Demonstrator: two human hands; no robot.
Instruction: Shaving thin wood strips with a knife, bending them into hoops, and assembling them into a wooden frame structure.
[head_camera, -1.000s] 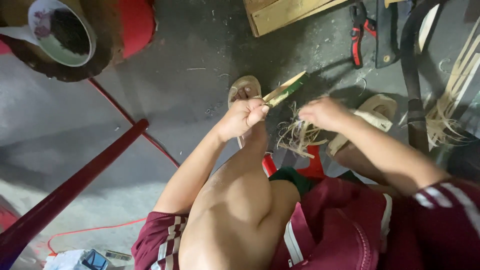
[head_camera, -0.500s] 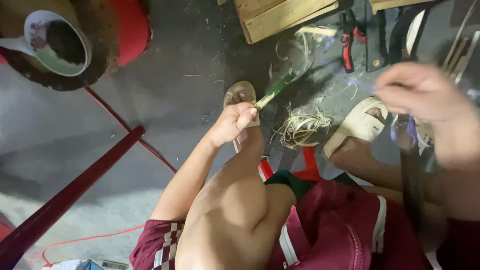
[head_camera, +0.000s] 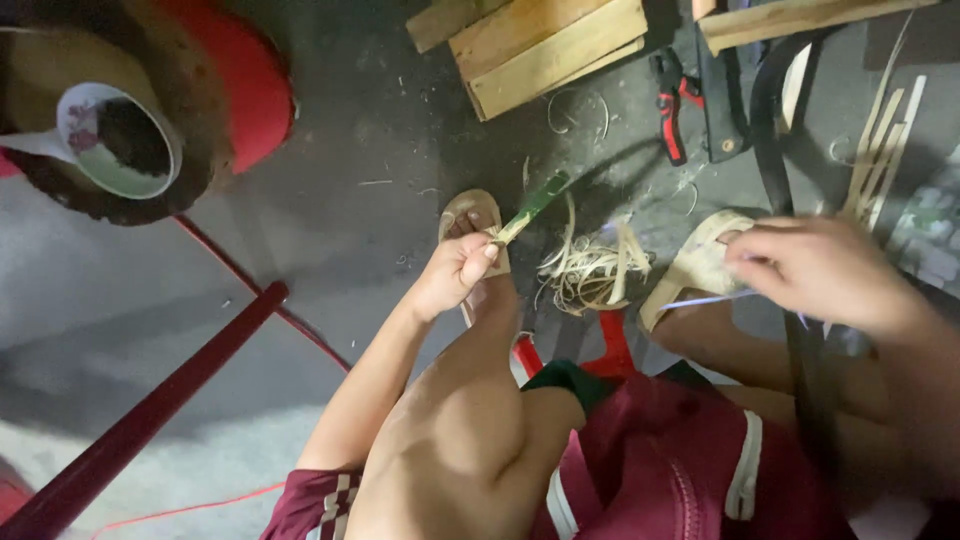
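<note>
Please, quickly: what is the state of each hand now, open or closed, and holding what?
Left hand: closed on the bamboo strip.
Right hand: fingers curled, pinching a thin pale strip; the grip itself is blurred.

Scene dimly lit, uneven. Pale brighter patch seen on floor (head_camera: 90, 330) at lower left; upper middle of floor left dark. Hard shadow cast beyond green-tipped strip (head_camera: 530, 208) toward upper right. Right hand (head_camera: 830, 270) rendered soft, motion-blurred; left hand (head_camera: 455, 275) sharper. Lines bent at frame edges by wide lens. No glare noted.
</note>
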